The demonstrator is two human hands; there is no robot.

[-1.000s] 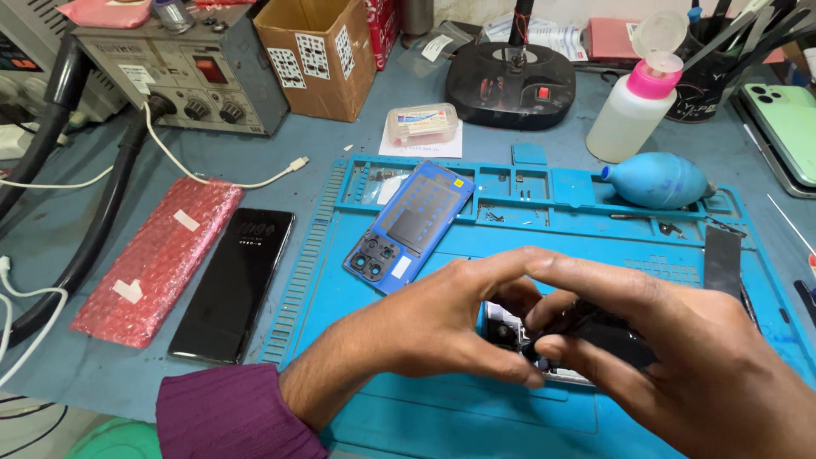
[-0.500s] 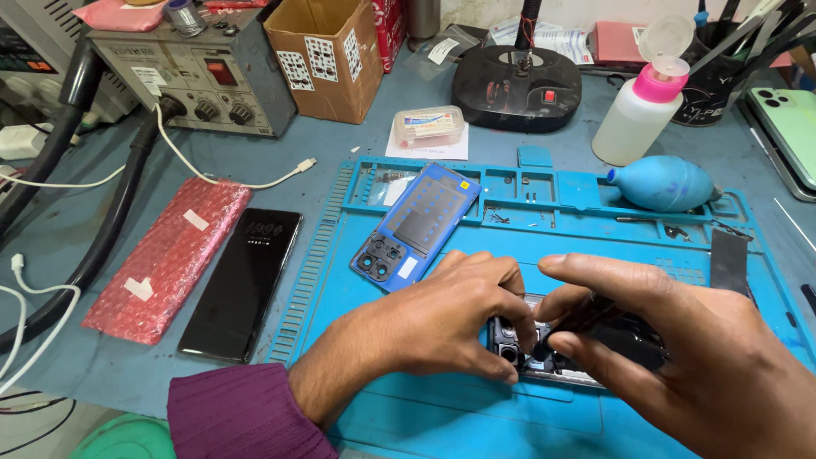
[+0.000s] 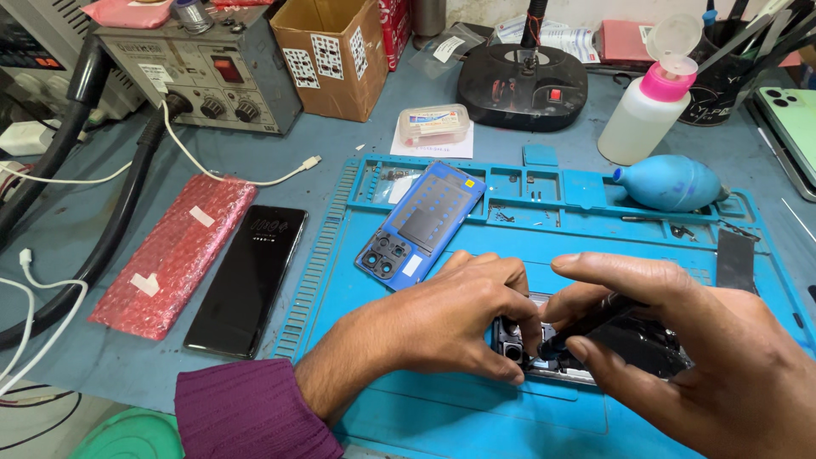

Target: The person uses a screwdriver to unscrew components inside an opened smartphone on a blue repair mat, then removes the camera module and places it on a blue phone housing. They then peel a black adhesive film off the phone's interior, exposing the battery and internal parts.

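So the opened phone (image 3: pixel 586 353) lies flat on the blue repair mat (image 3: pixel 476 408), toward the mat's 5 o'clock corner, with its long axis running roughly 9 to 3 across the view. Both hands sit right on top of it. The left hand (image 3: pixel 442 319) comes in from 8 o'clock and covers the camera end, fingers curled down and pinching the edge of the frame there. The right hand (image 3: pixel 680 357) comes in from 4 o'clock; its thumb and index finger close on something small and dark over the board, too hidden to tell what. The fingertips of the two hands nearly meet at that end, so neither one is really closer.

The blue back cover (image 3: pixel 422 223) lies loose at 11 o'clock from the hands, tilted, camera end nearest them. A black phone (image 3: pixel 246 280) lies well apart at 9 o'clock, just beside a red bubble-wrap pouch (image 3: pixel 174 255).
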